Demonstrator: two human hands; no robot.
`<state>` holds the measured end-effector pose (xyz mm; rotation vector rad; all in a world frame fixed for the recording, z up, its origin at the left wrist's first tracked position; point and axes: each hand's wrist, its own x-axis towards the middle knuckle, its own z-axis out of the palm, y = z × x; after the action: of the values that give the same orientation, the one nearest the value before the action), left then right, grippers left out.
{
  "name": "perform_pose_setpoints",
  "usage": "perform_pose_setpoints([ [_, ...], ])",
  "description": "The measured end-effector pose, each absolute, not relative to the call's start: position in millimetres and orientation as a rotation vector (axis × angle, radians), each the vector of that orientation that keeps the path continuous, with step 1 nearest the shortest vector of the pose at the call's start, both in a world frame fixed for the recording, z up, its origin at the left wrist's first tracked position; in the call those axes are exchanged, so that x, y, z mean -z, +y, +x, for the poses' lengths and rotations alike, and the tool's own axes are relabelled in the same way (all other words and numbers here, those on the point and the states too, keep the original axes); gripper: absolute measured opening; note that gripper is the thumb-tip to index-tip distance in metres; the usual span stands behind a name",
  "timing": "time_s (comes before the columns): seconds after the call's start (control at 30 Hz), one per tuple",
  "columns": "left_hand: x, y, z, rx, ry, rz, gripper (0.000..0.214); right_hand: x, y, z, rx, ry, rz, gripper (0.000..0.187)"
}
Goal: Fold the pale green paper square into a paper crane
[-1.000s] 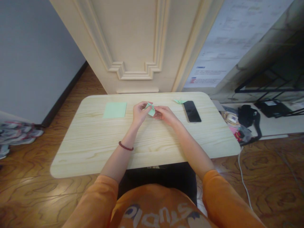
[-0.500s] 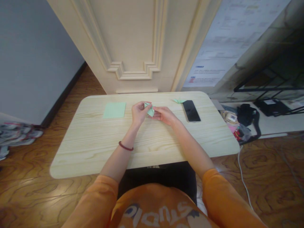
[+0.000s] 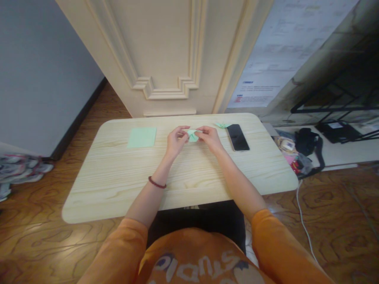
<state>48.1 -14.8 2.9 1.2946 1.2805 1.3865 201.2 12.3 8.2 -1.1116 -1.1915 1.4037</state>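
Between my hands, over the far middle of the table, is a small folded piece of light green paper. My left hand pinches its left side between thumb and fingers. On the other side, my right hand grips the right edge, thumb in front. Fingers partly cover the paper, so its full folded shape is hidden. A stack of square green paper lies to the left of my left hand. Beyond my right hand rests a folded green paper figure with pointed tips, close to a phone's top corner.
The black-screened phone lies on the right part of the pale wooden table. A cream panel rises behind the far edge. To the right, a low shelf holds a black bag and packets. A white cable hangs down there.
The folded paper has turned from a tilted, pointed position to a wider, more level one and shifted slightly right. My right hand has changed from flatter fingers to a pinch on its right edge.
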Motion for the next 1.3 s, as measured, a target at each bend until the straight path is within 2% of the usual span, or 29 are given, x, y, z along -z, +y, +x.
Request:
perform_pose_setpoints([
  [0.3, -8, -18, 52, -1.256, 1.232, 1.045, 0.027, -3, 17, 202, -1.255, -1.257, -1.081, 0.031],
  [0.47, -11, -19, 52, -1.303, 1.226, 0.906, 0.046, -6, 14, 201, -1.301, -1.213, -1.065, 0.035],
  [0.63, -10, -20, 49, -1.2, 1.195, 0.883, 0.06, -9, 12, 201, -1.347, -1.201, -1.07, 0.039],
  [1.3, -8, -21, 46, -1.069, 1.082, 0.831, 0.045, -14, 11, 201, -1.379, -1.136, -1.067, 0.04],
])
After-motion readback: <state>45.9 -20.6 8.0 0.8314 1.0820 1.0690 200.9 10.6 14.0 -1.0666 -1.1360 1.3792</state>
